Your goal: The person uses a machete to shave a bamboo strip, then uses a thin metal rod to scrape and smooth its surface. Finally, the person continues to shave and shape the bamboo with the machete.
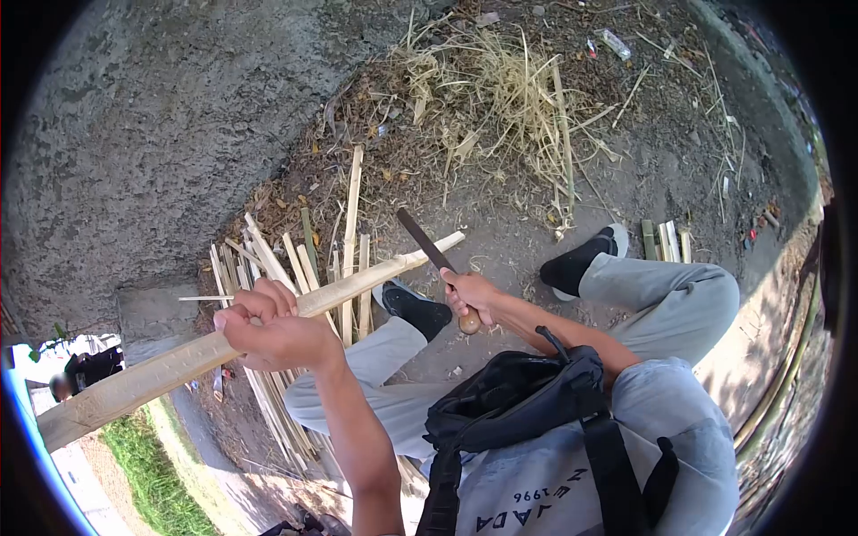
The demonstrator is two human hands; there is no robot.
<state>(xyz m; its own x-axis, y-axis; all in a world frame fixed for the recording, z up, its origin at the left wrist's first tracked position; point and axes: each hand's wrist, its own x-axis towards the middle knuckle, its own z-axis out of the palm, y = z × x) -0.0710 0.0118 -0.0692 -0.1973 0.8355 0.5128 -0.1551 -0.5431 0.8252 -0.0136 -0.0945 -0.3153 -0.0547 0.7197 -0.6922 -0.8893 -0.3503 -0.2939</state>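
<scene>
My left hand (273, 329) is closed around a long split bamboo strip (170, 375), which runs from the lower left edge up toward the middle. A thin pale sliver (204, 297) juts out to the left beside its fingers. In my right hand (471, 297) is a knife (420, 235) with a long dark blade and a rounded wooden handle end showing below the fist. The blade points up and left, overlapping the strip near its far end in this view.
Several split bamboo pieces (353, 232) stand and lie left of my feet, beside a rough concrete wall (179, 116). A heap of shavings (500, 98) lies ahead. More cut pieces (666, 241) are by my right foot. A black bag (509, 402) hangs at my chest.
</scene>
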